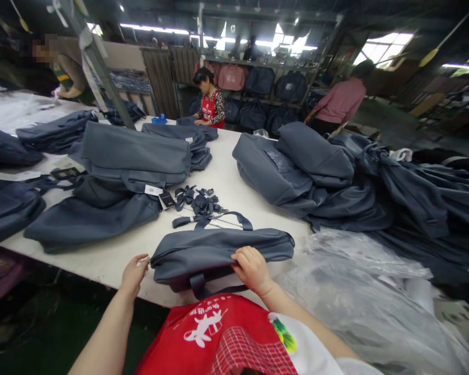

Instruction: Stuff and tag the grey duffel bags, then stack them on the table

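A dark blue-grey bag [214,255] lies on its side at the near edge of the white table, its zipped top running left to right. My right hand [252,268] grips the bag's fabric right of the middle, thumb and fingers closed. At the left end of the zip, my left hand [136,273] is pinched together. Whatever its fingertips hold there is too small to make out. One carry handle [244,219] loops out behind the bag; another strap [198,286] hangs on the near side. Just beyond lies a heap of straps [203,202] with buckles.
More blue-grey bags [136,151] are piled at left, with hang tags [166,199]. A large heap of bags [297,161] covers the right side. Clear plastic sheets [355,291] lie near right. A metal post [105,67] rises at left. Other people stand beyond the table.
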`<state>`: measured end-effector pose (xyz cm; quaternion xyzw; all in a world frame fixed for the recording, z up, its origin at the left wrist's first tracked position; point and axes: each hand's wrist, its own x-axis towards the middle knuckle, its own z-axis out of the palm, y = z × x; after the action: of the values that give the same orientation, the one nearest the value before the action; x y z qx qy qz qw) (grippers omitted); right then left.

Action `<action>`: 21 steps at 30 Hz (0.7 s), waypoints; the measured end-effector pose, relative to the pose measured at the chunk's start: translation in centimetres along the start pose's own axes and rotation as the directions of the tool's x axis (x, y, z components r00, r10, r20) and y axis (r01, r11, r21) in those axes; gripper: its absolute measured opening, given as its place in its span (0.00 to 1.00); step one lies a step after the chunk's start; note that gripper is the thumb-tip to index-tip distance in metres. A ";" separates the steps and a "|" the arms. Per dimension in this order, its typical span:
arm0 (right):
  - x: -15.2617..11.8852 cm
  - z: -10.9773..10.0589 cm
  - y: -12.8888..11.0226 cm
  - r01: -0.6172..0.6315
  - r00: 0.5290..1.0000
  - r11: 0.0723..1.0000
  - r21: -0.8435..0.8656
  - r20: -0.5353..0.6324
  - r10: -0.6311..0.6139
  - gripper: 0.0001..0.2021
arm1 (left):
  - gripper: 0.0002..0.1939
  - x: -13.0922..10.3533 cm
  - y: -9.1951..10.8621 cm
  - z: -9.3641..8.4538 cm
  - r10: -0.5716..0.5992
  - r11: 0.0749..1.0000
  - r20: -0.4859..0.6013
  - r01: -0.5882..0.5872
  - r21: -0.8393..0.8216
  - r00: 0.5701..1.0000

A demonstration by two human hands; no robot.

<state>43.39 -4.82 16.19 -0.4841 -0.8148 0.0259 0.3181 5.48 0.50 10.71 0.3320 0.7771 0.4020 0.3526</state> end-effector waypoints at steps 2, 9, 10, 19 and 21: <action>1.3 -1.4 -0.8 -0.069 0.997 0.993 0.097 0.047 0.065 0.10 | 0.28 -1.3 1.5 0.2 0.026 0.998 -0.089 -0.031 -0.054 0.996; 6.2 -4.2 -7.2 0.055 0.979 0.943 0.329 0.170 -0.116 0.29 | 0.39 -12.2 12.2 1.2 0.165 0.796 0.599 0.253 -0.550 0.784; 6.6 -3.7 -7.8 0.121 0.964 0.938 0.325 0.186 -0.189 0.28 | 0.41 -13.6 12.6 1.5 0.163 0.804 0.693 0.312 -0.506 0.702; 6.0 0.0 -5.9 -0.026 0.976 0.935 0.353 0.213 -0.053 0.19 | 0.39 -8.0 9.7 2.4 0.682 0.608 0.384 -0.774 0.175 0.622; 5.8 0.7 -6.2 -0.044 0.935 0.930 0.365 0.342 -0.090 0.19 | 0.31 -5.2 10.1 3.4 0.581 0.475 0.612 -0.834 0.280 0.536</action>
<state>36.33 -3.27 20.64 -0.3937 -0.8449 0.2605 0.2516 13.34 2.32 19.38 0.7965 0.5383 0.1894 0.1999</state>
